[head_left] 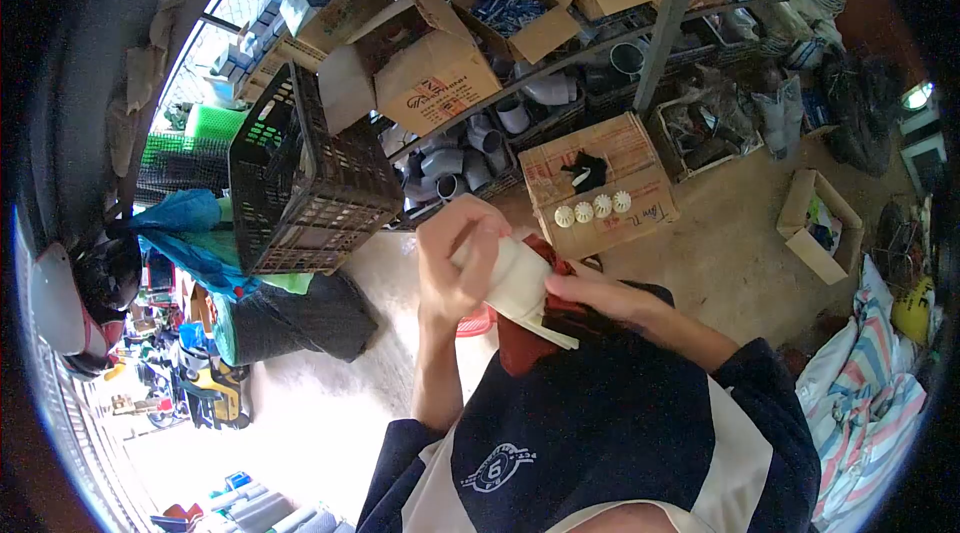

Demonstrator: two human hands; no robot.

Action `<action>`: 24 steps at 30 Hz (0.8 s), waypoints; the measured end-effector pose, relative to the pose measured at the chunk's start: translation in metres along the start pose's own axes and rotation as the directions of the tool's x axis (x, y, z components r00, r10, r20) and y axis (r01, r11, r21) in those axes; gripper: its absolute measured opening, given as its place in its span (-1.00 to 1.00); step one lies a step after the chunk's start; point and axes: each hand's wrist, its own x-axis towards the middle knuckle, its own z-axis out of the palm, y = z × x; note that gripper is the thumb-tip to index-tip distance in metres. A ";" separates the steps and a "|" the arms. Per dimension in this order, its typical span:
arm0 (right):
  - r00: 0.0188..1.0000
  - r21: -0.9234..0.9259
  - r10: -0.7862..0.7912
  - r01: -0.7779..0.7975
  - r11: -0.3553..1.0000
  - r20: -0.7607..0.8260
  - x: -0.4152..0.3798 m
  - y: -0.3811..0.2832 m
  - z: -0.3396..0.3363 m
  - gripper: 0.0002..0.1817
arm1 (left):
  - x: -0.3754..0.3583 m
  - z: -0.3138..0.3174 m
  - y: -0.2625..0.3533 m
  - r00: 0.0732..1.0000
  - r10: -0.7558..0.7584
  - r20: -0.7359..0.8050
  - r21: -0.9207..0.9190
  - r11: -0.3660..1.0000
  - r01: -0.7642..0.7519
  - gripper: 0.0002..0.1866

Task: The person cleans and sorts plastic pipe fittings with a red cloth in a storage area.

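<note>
My left hand (462,251) is closed round a cream-white rounded object (515,278) in front of my chest. Thin pale edges stick out at its lower end. My right hand (600,295) grips a dark red, crumpled piece of material (520,348), with the thumb near the white object; its other fingers are partly hidden. The red material lies beside and under the white object. Beyond the hands, several cream ribbed round pieces (593,209) stand in a row on a cardboard box (645,173), with a black item (585,173) behind them.
A black plastic crate (330,193) stands at the left, above a dark mesh roll (300,318). Shelves behind hold open cartons (435,83) and grey pipe fittings (485,138). An open carton (820,225) and a striped sack (865,383) are at the right.
</note>
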 end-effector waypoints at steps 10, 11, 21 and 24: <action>0.990 0.106 0.032 -0.017 0.994 -0.141 0.015 -0.010 0.007 -0.43 | -0.008 0.016 -0.016 0.982 0.148 0.116 -0.033 0.989 -0.145 -0.86; 0.995 0.046 -0.018 0.023 0.999 -0.100 0.015 -0.003 0.003 -0.45 | -0.003 0.011 -0.024 0.987 0.131 0.092 -0.087 0.989 -0.123 -0.85; 0.895 -0.390 -0.363 0.246 0.887 -0.259 0.030 0.020 0.000 -0.42 | -0.023 0.034 -0.037 0.952 -0.264 -0.158 -0.099 0.963 0.251 -0.72; 0.818 -0.312 -0.379 0.258 0.914 -0.433 0.054 0.042 -0.017 -0.39 | -0.032 0.046 -0.043 0.984 -0.084 -0.159 -0.095 0.993 0.070 -0.72</action>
